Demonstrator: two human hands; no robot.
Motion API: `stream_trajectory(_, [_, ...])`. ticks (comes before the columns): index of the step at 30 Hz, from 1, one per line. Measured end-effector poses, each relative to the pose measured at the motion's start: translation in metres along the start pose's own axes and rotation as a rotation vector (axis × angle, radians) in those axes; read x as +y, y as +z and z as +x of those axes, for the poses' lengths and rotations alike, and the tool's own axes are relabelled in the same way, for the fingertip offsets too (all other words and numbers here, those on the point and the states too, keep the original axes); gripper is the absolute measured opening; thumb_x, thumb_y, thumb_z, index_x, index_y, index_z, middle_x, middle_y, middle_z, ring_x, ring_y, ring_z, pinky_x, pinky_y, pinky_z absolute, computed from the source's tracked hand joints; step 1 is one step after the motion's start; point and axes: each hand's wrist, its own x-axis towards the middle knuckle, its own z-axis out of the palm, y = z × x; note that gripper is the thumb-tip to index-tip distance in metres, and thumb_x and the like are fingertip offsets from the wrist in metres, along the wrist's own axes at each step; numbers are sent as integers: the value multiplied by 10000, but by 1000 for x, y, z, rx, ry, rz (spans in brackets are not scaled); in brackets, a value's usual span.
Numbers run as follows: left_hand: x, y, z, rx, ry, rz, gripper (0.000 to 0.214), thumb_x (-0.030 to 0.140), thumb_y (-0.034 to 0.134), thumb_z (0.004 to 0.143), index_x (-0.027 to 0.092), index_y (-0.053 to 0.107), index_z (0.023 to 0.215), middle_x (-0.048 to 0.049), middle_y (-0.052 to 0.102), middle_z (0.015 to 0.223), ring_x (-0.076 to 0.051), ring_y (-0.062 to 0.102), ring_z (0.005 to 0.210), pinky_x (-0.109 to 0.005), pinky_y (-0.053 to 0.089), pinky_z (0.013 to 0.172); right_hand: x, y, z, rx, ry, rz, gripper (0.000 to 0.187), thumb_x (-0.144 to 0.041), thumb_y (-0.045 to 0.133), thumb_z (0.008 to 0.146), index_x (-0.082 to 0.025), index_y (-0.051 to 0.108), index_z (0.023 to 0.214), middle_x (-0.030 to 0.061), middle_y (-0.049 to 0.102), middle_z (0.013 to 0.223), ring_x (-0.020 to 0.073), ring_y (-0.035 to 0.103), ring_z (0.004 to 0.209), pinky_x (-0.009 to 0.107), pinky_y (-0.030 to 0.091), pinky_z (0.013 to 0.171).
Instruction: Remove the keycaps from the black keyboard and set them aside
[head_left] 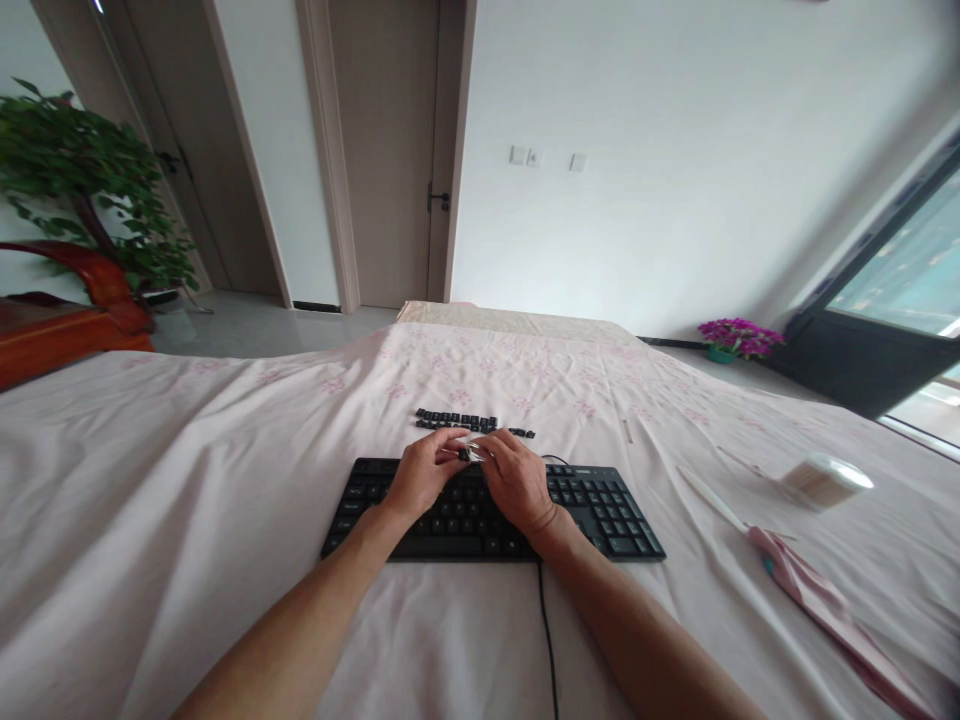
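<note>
A black keyboard [457, 547] lies on the cloth, with both hands above its middle. Between the fingertips of my left hand [421, 475] is a small black keycap [464, 455]. My right hand [517, 480] is closed on a thin, silvery wire-like tool [475, 452], whose end meets the keycap; its exact kind is too small to make out. Just beyond the keyboard, several loose black keycaps [456, 418] lie in two rows. My hands hide part of the upper middle keys.
A clear round tub of cotton swabs [825, 482] sits at the right. Nearer lies a pink cloth-like item [832, 610] beside a pale stick [712, 498]. Loose swabs [628, 431] lie on the pink floral cloth [247, 480]. The keyboard cable [547, 630] runs toward me.
</note>
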Motion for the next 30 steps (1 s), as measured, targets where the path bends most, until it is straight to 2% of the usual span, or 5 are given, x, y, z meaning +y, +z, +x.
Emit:
stream_trajectory(8, [3, 0, -2, -19, -18, -47, 543, 199, 671, 753, 181, 491, 1265, -73, 695, 979, -183, 676, 875, -341, 530, 855, 2, 3, 0, -40, 80, -23, 139, -314, 546, 886, -276, 671, 934, 5, 673, 887, 164, 617, 848, 236, 397, 680])
stream_trajectory(14, [2, 1, -3, -26, -1, 8, 497, 172, 659, 757, 214, 528, 1235, -57, 688, 998, -176, 677, 878, -331, 536, 850, 4, 4, 0, -25, 79, -11, 91, -288, 583, 851, -250, 666, 858, -4, 682, 840, 156, 619, 784, 236, 392, 669])
stream_trajectory(22, [6, 2, -3, -33, -8, 70, 439, 158, 654, 747, 193, 572, 1176, -60, 694, 1001, -178, 678, 878, -324, 543, 838, 4, 4, 0, -46, 77, 3, 82, -258, 581, 837, -239, 660, 840, 2, 688, 820, 158, 619, 752, 238, 393, 651])
stream_trajectory(30, [3, 3, -2, -20, 12, 141, 438, 105, 636, 737, 213, 595, 1160, -55, 687, 1021, -171, 677, 887, -311, 536, 848, 11, 8, 2, 62, 190, 43, 74, -248, 581, 813, -241, 655, 817, -10, 685, 802, 152, 608, 712, 238, 407, 652])
